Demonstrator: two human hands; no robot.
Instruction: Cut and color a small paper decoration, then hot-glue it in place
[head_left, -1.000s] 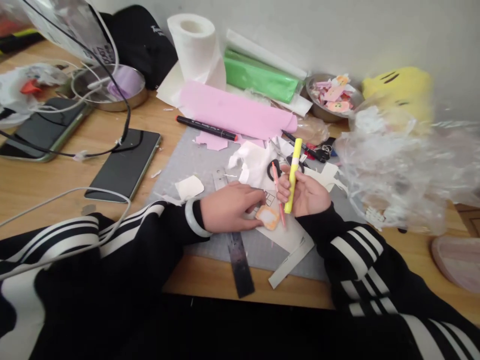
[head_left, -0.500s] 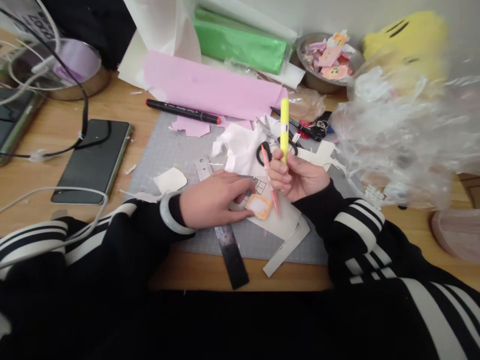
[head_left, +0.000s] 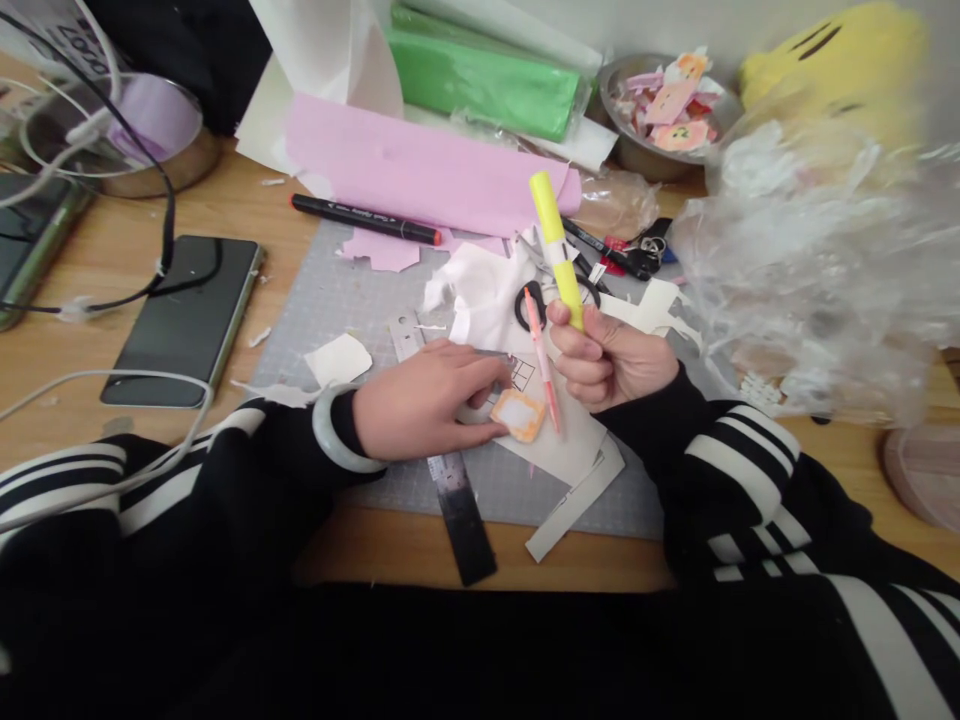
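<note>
My right hand point(head_left: 619, 358) is closed round the lower end of a yellow highlighter point(head_left: 556, 245), which points up and leans left. Thumb and fingertips of my left hand point(head_left: 439, 398) pinch the left edge of a small paper cutout point(head_left: 517, 414) with an orange border and a pale middle. Beneath it lies a white paper sheet point(head_left: 559, 455) with black printed lines. An orange-and-white pen point(head_left: 541, 355) rests between my two hands. Under my left hand runs a metal ruler point(head_left: 465, 520), its middle hidden. Black-handled scissors point(head_left: 529, 300) lie partly behind the highlighter.
A grey cutting mat point(head_left: 390, 490) carries paper scraps, white crumpled paper point(head_left: 472, 290) and a black marker point(head_left: 365, 219). Pink paper point(head_left: 427, 170) and a green pack point(head_left: 480, 80) lie behind. A metal bowl point(head_left: 652, 160) holds cutouts. Clear plastic point(head_left: 817, 270) fills the right; a phone point(head_left: 184, 320) lies left.
The highlighter has tipped to the left in my right hand, which has shifted slightly right and down. My left hand keeps its pinch on the paper cutout.
</note>
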